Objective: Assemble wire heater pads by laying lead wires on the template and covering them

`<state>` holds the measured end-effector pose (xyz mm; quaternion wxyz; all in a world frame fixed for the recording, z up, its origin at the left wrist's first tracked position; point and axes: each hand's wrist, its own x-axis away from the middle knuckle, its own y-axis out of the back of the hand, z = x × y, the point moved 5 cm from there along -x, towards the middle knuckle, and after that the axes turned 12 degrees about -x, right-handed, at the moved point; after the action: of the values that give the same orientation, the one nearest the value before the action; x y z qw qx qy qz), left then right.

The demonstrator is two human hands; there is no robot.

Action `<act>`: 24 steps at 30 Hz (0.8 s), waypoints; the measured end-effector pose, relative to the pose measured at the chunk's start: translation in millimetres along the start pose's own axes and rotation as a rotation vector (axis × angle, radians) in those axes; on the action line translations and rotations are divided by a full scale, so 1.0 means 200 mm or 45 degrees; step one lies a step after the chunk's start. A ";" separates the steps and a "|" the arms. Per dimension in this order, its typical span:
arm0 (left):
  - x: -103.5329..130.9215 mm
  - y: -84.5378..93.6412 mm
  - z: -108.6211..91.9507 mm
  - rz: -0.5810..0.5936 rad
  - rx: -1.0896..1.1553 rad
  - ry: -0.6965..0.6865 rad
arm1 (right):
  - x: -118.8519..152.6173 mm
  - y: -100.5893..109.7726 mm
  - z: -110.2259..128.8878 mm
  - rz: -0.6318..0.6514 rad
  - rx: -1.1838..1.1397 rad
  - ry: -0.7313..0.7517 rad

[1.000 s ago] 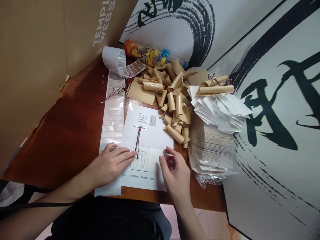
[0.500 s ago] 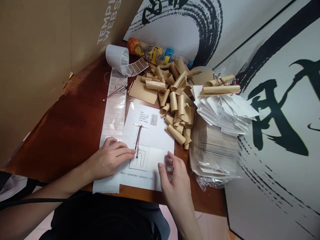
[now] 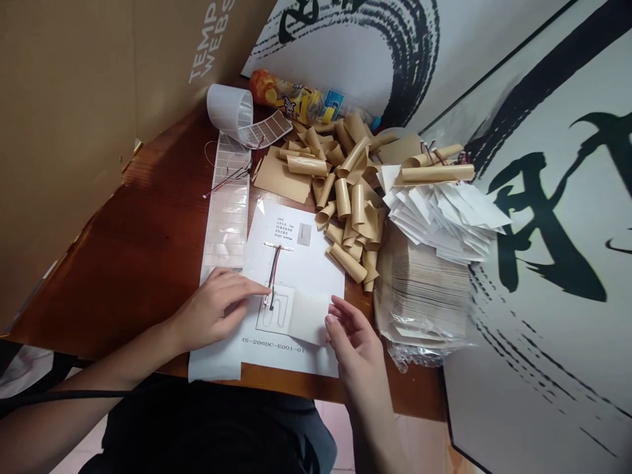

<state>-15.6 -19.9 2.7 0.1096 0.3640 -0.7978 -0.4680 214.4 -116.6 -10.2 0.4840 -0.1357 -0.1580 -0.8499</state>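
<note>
A printed white sheet lies before me with a small square pad on it, marked by a winding trace. Red and black wires run up from the pad to a connector held at a small strip on the sheet. My left hand has its index finger stretched out, its tip by the wires at the pad's upper left; nothing is in its grasp. At the right, my right hand has thumb and fingers at the edge of a blank white flap, which joins the pad's right side and looks slightly raised.
Rolled brown paper pieces are heaped behind the sheet. White slips top a bagged stack of cards at the right. A label roll trails a strip down the left; a bottle lies at the back. Cardboard walls the left.
My left index finger has straightened while the other fingers drew back from the pad. My right hand has shifted slightly right to the flap's edge, and the flap now looks lifted.
</note>
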 end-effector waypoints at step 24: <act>0.00 -0.02 0.01 -0.061 -0.200 -0.029 | 0.18 -0.34 -0.04 0.334 0.705 1.298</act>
<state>-15.7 -19.2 -1.9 0.1175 0.3678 -0.7509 -0.5357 137.5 -114.5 -12.5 0.6173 0.4024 -0.1034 -0.6681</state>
